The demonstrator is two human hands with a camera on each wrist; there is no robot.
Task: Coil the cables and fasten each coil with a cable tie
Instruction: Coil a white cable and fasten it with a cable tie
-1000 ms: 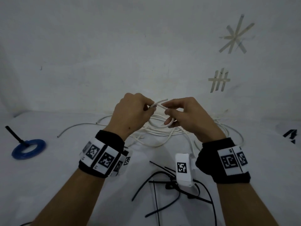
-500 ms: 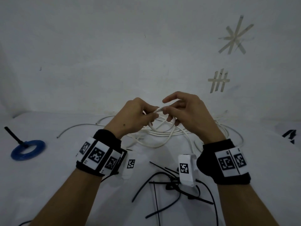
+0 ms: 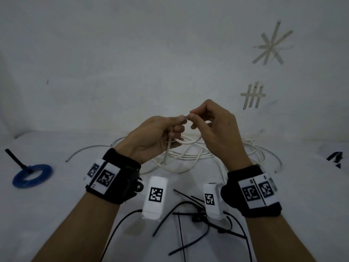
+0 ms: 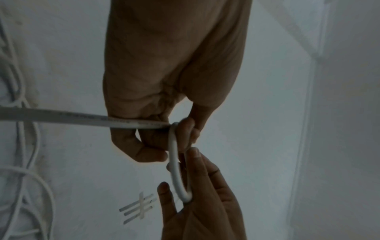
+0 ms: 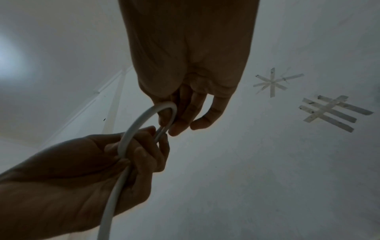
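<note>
The long, smooth white round cable (image 3: 186, 141) bends into a small loop in the air above the desk (image 3: 56, 205). The left hand (image 3: 151, 138) and right hand (image 3: 215, 129) both pinch it, and the rest lies tangled below.

White round cable (image 3: 186, 141): one end bent into a small loop and held raised above the table, the loop's two strands lying close together; the rest hangs down to a loose, untied tangle of white loops (image 3: 190, 157) on the white surface behind the loop. Black cable ties (image 3: 190, 210): several lying loose and crossed in a small heap on the surface at the near side of the tangle, none fastened round the white cable. Blue coil (image 3: 32, 175): flat ring at far left, a black tie fastened on it with its tail sticking out.
</note>
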